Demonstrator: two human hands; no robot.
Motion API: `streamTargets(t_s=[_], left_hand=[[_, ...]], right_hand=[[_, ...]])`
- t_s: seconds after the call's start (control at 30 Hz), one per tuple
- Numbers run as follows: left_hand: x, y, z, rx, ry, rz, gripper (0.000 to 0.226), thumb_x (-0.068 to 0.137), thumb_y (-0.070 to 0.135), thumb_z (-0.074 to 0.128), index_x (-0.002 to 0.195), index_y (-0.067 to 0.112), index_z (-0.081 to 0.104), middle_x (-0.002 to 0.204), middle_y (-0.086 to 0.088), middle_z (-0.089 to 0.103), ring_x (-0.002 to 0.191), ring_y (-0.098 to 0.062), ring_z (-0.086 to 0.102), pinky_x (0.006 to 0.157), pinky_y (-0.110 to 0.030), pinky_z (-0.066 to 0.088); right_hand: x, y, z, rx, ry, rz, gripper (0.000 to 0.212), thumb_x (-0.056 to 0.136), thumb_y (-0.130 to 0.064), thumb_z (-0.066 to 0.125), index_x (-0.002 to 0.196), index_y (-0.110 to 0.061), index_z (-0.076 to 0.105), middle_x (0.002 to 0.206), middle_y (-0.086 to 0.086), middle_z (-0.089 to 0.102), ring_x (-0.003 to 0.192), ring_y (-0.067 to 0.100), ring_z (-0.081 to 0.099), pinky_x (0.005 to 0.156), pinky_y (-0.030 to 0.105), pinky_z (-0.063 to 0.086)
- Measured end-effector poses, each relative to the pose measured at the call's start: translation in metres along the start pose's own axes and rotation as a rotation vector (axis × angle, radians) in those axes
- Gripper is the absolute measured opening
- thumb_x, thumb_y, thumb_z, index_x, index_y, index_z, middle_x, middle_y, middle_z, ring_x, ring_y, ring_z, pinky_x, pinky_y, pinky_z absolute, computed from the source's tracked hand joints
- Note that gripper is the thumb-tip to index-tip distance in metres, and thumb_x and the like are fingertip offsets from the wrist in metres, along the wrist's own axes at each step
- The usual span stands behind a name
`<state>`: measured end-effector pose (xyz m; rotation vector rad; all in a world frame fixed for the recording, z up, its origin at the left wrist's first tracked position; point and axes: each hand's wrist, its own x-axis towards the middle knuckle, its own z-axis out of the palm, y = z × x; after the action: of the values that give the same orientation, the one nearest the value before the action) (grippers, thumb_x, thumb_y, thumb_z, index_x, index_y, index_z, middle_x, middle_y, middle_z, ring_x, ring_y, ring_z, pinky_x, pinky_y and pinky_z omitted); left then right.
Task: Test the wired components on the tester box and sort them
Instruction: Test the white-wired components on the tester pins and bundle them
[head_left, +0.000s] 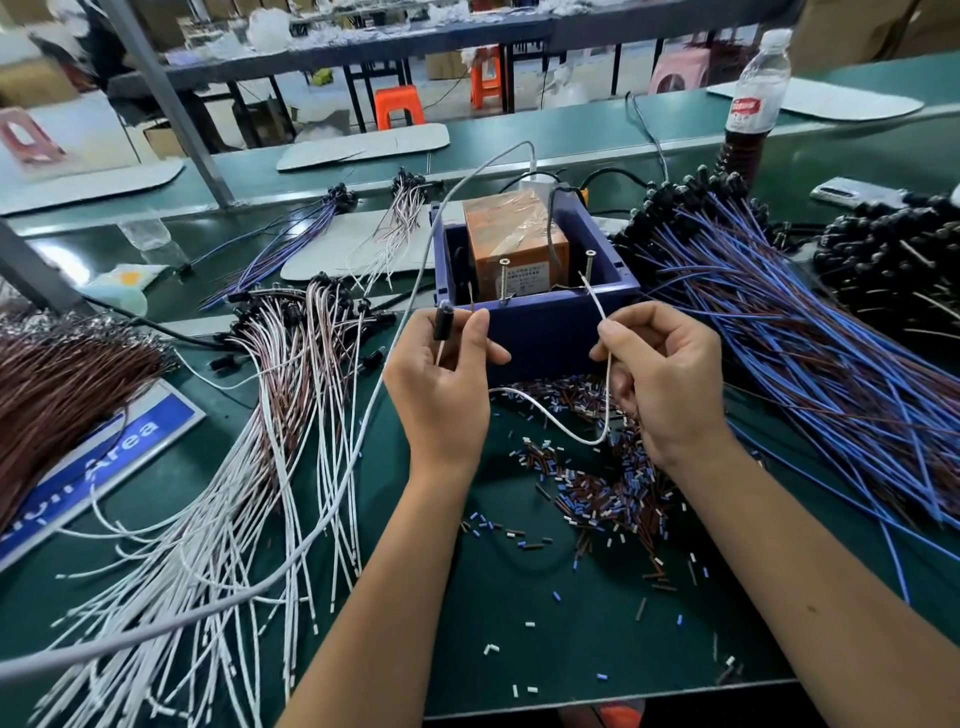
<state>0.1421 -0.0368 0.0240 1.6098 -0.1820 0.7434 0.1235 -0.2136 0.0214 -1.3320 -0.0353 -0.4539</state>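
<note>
Wired component (550, 415) — a small black cylindrical body with a white insulated lead and a thin bare lead — is being held in front of the tester box (535, 291), spanning both hands. The left hand (447, 384) is pinching the black body between thumb and fingers, with the bare lead pointing up toward the left screw (503, 280). The right hand (665, 379) is pinching the white lead near its free end, whose stripped tip is reaching toward the right screw (590, 270); contact cannot be confirmed. Between the hands the white lead is sagging in a loop over a scatter of cut insulation pieces (597, 493).

The tester box is sitting on the green bench (519, 623) — a blue open-topped housing containing an orange block. White-and-brown wired pieces (249, 467) are lying to the left, blue-wired pieces (779, 338) to the right.
</note>
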Motion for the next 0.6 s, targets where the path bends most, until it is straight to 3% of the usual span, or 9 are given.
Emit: streamTargets(t_s=[0.1,0.27,0.47,0.6], left_hand=[[0.0008,0.0025,0.0019,-0.006,0.013,0.014,0.014,0.099,0.012,0.069,0.088,0.011,0.059,0.065,0.003,0.071,0.064,-0.017,0.073,0.068,-0.028,0.057],[-0.0005,0.0026,0.0012,0.060,0.032,0.035,0.010,0.097,0.011,0.067,0.086,0.009,0.067,0.071,0.006,0.072,0.068,-0.016,0.071,0.070,-0.031,0.058],[-0.0012,0.0055,0.0035,0.052,0.014,0.032,0.016,0.094,0.008,0.067,0.084,0.021,0.070,0.069,0.009,0.073,0.068,-0.013,0.071,0.067,-0.021,0.054],[0.0006,0.0073,0.0048,0.061,-0.001,0.034,0.026,0.094,0.012,0.068,0.082,0.034,0.068,0.070,0.010,0.073,0.068,-0.014,0.072,0.071,-0.026,0.057]], right_hand=[[-0.0004,-0.0006,0.0004,0.001,0.005,-0.006,0.022,0.092,-0.010,0.068,0.075,-0.024,0.070,0.068,0.010,0.069,0.039,0.011,0.044,0.036,0.019,0.031],[-0.0008,-0.0005,0.0009,0.002,0.025,-0.027,0.018,0.093,-0.007,0.066,0.077,-0.017,0.066,0.066,0.009,0.067,0.038,0.013,0.042,0.038,0.018,0.031],[-0.0002,0.0010,0.0000,-0.019,0.040,-0.045,0.018,0.094,-0.005,0.064,0.078,-0.013,0.064,0.065,0.009,0.066,0.037,0.013,0.040,0.038,0.018,0.030],[0.0006,0.0024,0.0010,0.000,0.033,-0.065,0.019,0.092,-0.004,0.063,0.075,-0.012,0.063,0.062,0.007,0.064,0.035,0.012,0.038,0.038,0.017,0.029]])
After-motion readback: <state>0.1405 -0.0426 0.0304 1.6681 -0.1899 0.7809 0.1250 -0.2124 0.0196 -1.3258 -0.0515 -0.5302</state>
